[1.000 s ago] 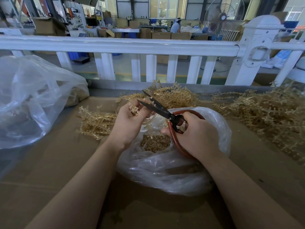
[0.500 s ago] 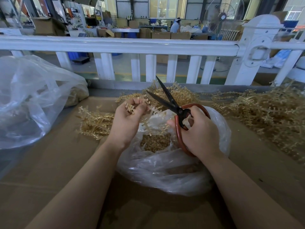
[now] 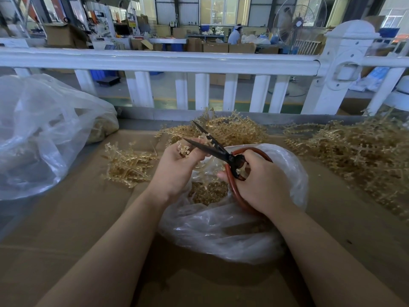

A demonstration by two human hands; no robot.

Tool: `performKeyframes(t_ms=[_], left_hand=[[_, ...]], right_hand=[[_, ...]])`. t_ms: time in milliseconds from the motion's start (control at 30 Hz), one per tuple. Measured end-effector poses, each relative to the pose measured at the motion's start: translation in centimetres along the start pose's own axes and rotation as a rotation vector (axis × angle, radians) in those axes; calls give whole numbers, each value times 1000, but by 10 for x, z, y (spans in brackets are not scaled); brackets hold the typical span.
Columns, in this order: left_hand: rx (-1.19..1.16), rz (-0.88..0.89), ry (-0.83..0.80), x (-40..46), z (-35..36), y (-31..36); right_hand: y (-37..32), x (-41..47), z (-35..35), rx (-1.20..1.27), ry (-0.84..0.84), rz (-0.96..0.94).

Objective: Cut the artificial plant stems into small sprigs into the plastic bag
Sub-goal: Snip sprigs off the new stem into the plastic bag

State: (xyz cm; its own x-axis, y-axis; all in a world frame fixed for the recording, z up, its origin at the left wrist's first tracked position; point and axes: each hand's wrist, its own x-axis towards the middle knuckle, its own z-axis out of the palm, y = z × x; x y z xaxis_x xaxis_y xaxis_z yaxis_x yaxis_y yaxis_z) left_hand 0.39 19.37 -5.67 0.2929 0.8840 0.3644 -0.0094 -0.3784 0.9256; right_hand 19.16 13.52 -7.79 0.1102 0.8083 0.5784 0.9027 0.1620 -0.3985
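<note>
No legible text (signs blurred)

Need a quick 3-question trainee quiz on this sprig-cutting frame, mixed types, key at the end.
1. True or false: the scissors have their blades open.
2. Which hand holds the stem being cut? A) left hand B) right hand C) neither
3. Fill in: cut sprigs collect inside the clear ____ below the hands.

Key:
1. True; the two blades are spread apart around the stem.
2. A; the right hand's grip is on the red scissor handles.
3. plastic bag
</note>
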Motion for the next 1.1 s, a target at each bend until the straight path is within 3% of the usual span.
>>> performKeyframes(t_ms=[467, 1100], left_hand=[[-216, -30, -45, -1, 10, 0], [-209, -41, 23, -6, 17, 11]], right_hand=[[-3, -2, -3, 54, 38, 10], [-6, 0, -2, -80, 64, 55]])
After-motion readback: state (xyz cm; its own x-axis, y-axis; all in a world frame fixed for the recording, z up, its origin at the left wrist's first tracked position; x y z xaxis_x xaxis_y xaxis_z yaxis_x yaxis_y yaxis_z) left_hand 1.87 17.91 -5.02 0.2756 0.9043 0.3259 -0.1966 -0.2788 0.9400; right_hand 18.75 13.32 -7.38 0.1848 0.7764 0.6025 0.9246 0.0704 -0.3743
